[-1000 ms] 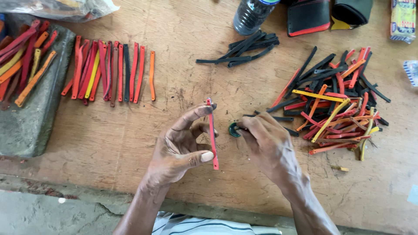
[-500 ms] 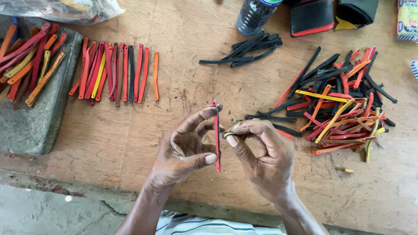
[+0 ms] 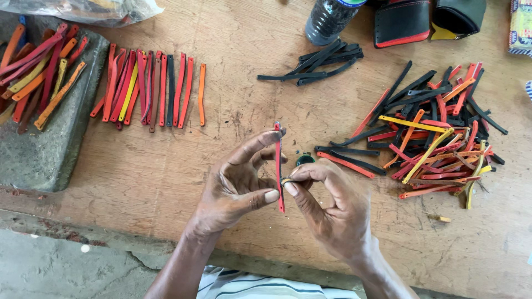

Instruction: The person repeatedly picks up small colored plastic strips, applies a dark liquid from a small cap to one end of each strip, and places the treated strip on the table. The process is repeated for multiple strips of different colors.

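Note:
My left hand (image 3: 235, 182) holds a thin red strip (image 3: 279, 158) upright between forefinger tip and thumb, over the wooden table (image 3: 166, 166). My right hand (image 3: 330, 207) pinches something small against the strip's middle with thumb and forefinger; what it holds is too small to tell. A small dark green round piece (image 3: 304, 160) lies on the table just behind my right fingers. The two hands touch at the strip.
A loose pile of red, orange, yellow and black strips (image 3: 438, 133) lies right. A neat row of strips (image 3: 149, 88) lies left, beside a grey stone slab (image 3: 44, 133) bearing more strips. Black strips (image 3: 318, 63), a bottle (image 3: 330, 19) and pouches (image 3: 402, 22) sit at the back.
My right hand moved left from the table to meet the red strip held in my left hand. The strip stays upright.

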